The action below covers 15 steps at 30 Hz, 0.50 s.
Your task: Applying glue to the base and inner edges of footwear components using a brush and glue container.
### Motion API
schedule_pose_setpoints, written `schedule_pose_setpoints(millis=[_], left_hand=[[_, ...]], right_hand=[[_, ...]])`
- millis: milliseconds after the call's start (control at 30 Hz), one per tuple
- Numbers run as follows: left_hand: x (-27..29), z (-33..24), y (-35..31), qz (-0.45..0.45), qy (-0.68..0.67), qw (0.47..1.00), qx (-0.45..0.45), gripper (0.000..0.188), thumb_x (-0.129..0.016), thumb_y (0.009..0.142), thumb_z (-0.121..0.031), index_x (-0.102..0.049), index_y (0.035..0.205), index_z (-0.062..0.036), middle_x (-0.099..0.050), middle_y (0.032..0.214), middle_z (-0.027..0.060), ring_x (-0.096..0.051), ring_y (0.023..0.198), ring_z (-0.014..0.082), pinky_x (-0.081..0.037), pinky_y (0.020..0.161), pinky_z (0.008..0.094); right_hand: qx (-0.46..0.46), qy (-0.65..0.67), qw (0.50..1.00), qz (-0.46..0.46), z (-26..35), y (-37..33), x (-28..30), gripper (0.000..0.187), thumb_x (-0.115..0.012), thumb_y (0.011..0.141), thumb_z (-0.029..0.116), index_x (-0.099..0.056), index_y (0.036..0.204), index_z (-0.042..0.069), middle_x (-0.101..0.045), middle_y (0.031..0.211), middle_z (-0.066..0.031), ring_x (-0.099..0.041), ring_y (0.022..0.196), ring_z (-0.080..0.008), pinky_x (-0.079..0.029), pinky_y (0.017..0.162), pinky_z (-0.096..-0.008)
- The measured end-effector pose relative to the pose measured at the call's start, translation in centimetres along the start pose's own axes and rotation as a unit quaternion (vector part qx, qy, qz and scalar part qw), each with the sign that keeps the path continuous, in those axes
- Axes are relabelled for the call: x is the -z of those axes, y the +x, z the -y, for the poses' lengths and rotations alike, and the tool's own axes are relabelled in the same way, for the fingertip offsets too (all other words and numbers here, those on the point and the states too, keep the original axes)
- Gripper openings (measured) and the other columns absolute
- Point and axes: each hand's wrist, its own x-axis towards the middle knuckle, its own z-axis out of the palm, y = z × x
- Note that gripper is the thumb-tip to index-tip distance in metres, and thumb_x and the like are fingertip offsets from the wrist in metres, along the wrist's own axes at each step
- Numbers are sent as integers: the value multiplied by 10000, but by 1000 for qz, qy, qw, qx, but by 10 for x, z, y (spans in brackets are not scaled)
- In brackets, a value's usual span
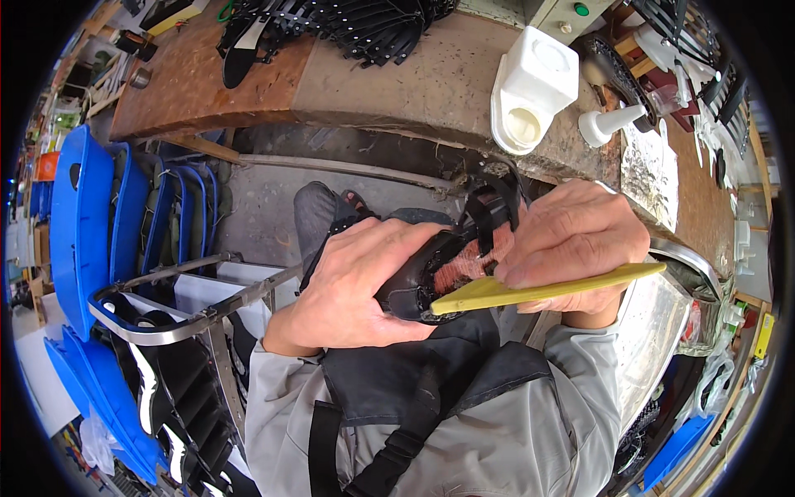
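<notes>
Above my lap, my left hand [356, 282] grips a black strappy sandal [407, 286] by its rounded end, with the fingers over the top and the thumb underneath. A rough pinkish-red form [464, 267] shows inside the sandal, between the straps. My right hand [580, 240] is closed round a flat, yellow, blade-like tool [546, 287]. The tool's narrow end touches or lies just over the sandal's edge beside my left hand; exact contact cannot be told. Black straps [489, 207] stand up at the sandal's far end, partly behind my right hand.
The brown workbench [373, 91] ahead bears black strappy pieces [364, 29], a white plastic container [538, 74] and a white cone nozzle [613, 124]. On the left stand blue trays [83, 224] and a metal-framed rack [157, 331] holding black-and-white soles [178, 381].
</notes>
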Motion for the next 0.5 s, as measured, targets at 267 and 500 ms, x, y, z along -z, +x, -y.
schedule_pose_setpoints(millis=[267, 500], left_hand=[[3, -4, -2, -82, 119, 987, -66, 715, -800, 475, -302, -560, 1036, 72, -614, 913, 155, -579, 724, 305, -461, 666, 364], [1, -8, -3, -119, 170, 976, -68, 673, -792, 565, -268, -529, 1086, 66, -609, 926, 139, -576, 692, 258, -453, 627, 334]], right_hand=[[-73, -38, 992, -92, 10, -4, -14, 218, -741, 679, 140, -642, 685, -54, -615, 585, -121, -606, 466, -216, -501, 432, -294], [-124, -38, 983, -134, 12, -7, -16, 129, -720, 711, 56, -660, 770, -42, -635, 658, -111, -610, 532, -193, -480, 481, -261]])
